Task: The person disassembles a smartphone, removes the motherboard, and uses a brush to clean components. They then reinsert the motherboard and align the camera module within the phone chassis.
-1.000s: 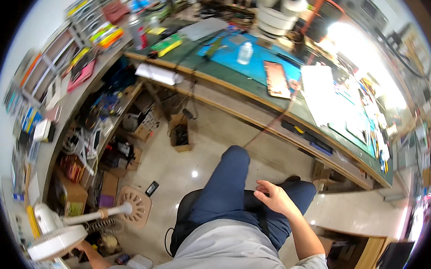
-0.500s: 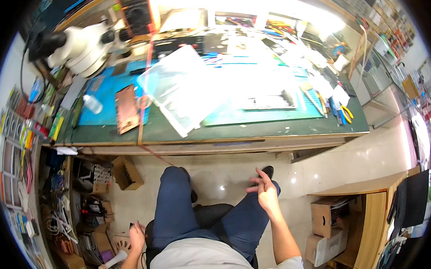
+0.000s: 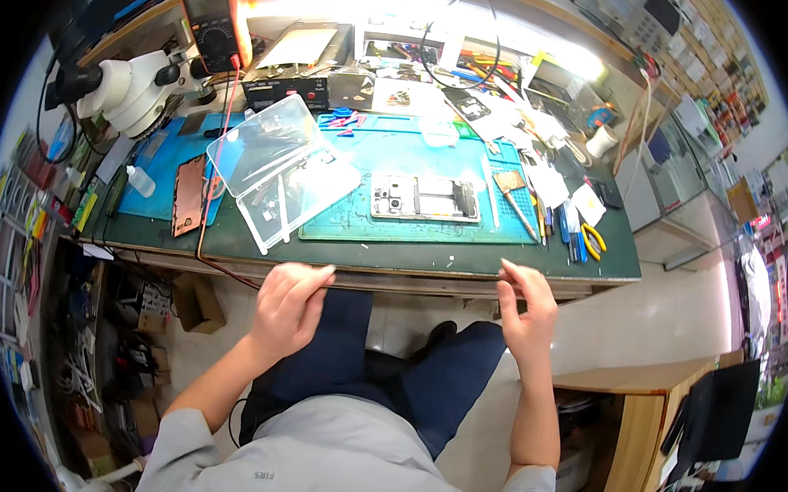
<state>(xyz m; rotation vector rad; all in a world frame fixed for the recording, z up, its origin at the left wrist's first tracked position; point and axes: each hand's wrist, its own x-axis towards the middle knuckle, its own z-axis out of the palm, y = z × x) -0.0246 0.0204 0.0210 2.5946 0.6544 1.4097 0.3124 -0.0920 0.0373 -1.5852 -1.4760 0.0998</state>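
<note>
Just off the front edge of the bench, my left hand is closed, thumb and fingers drawn together; whatever it may hold is too small to name. My right hand is raised off the same edge, fingers loosely curved, thumb apart, nothing in it. Between and beyond both hands, an opened phone with bare inner parts lies on a blue work mat. Nearest my left hand is a clear plastic box with its lid up and small parts inside. A brush lies right of the phone.
A coppery phone panel and a small bottle lie at the left, below a microscope. An orange multimeter stands behind, its red lead crossing the bench. Yellow-handled pliers sit at the right. A wooden cabinet flanks me.
Both hands have risen from beside my lap to the bench's front edge. My view has shifted, and the glare over the mat has faded, showing the phone clearly.
</note>
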